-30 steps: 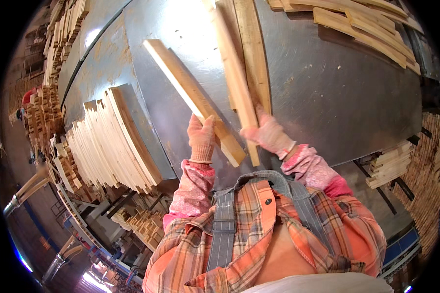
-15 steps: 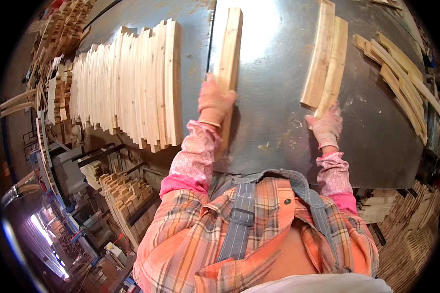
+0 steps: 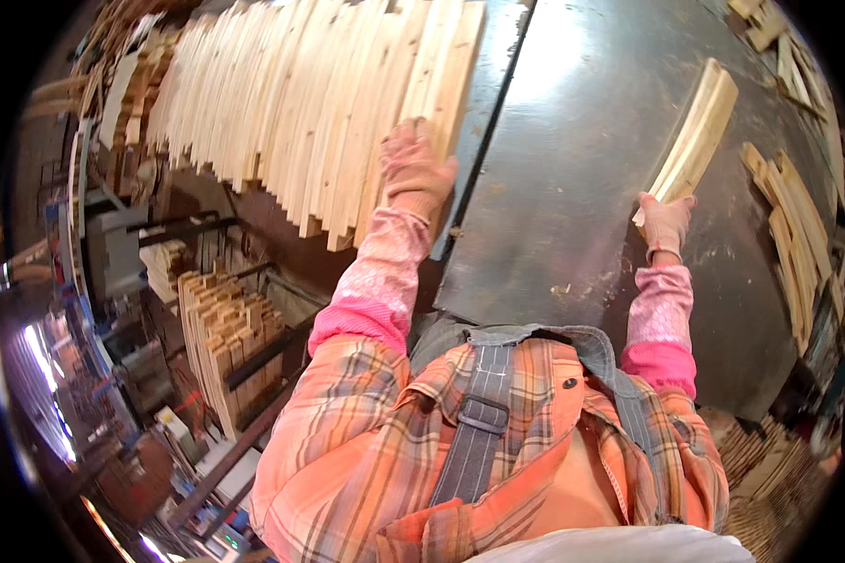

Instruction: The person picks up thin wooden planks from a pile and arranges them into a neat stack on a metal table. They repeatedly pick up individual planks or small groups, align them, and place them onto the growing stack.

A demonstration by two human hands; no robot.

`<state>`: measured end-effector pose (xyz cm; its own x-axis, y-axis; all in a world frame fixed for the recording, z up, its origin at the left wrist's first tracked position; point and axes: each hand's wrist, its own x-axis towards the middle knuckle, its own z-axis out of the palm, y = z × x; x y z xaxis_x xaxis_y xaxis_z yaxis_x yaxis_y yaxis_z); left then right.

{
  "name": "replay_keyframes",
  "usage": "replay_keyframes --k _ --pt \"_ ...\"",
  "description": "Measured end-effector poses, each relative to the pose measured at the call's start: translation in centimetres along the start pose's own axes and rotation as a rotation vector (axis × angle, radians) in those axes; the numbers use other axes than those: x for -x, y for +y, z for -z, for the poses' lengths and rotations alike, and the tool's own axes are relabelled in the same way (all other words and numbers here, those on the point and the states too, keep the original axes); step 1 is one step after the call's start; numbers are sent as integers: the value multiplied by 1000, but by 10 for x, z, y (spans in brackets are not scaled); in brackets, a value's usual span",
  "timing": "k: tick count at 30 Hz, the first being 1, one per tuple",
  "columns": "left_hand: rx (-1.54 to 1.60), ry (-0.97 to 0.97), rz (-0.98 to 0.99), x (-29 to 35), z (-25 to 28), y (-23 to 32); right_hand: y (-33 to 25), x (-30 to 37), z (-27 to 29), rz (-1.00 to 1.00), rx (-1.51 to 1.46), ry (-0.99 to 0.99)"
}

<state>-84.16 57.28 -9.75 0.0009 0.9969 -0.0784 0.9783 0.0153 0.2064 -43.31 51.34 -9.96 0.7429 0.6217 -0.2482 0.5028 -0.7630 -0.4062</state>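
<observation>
Both my hands wear pale pink knit gloves. My left hand (image 3: pixel 416 171) lies on the right end of a long row of pale wooden strips (image 3: pixel 282 94), fingers stretched over the last strips and thumb apart. To the right, my right hand (image 3: pixel 668 225) is closed around the near end of a pale, slightly bent wooden strip (image 3: pixel 697 136). That strip points away from me over the dark metal tabletop (image 3: pixel 554 206). A lengthwise line runs along it; whether it is one piece or two together, I cannot tell.
More curved wooden strips (image 3: pixel 798 244) lie at the table's right side, with offcuts (image 3: pixel 770 28) beyond. A dark gap (image 3: pixel 498 122) separates the tabletop from the surface under the row. Stacked wood pieces (image 3: pixel 225 338) stand on a rack below left, and more wood (image 3: pixel 770 479) lies below right.
My left hand has brought its strip leftward to the end of the row, and its fingers now lie over the strips there. My right hand has taken hold of wood on the right. The view has shifted.
</observation>
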Motion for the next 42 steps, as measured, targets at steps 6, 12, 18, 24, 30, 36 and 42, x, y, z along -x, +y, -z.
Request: replay_keyframes --k 6,12,18,24,30,36,42 --pt "149 -115 102 14 28 -3 -63 157 -32 75 -643 -596" --pt "68 -136 -38 44 18 -43 -133 272 -157 663 -66 -1069" --pt "27 138 66 45 -3 -90 -160 194 -109 828 234 -1091" --pt "511 154 -84 15 22 -33 24 142 -44 379 -120 -407" --pt "500 158 -465 -112 2 175 126 -27 28 -353 -1265 -466" --pt "424 114 -681 -204 -37 429 216 -192 86 -339 -1466 -187" --pt "578 -169 -692 -301 -94 564 223 -246 119 -433 -1049 70"
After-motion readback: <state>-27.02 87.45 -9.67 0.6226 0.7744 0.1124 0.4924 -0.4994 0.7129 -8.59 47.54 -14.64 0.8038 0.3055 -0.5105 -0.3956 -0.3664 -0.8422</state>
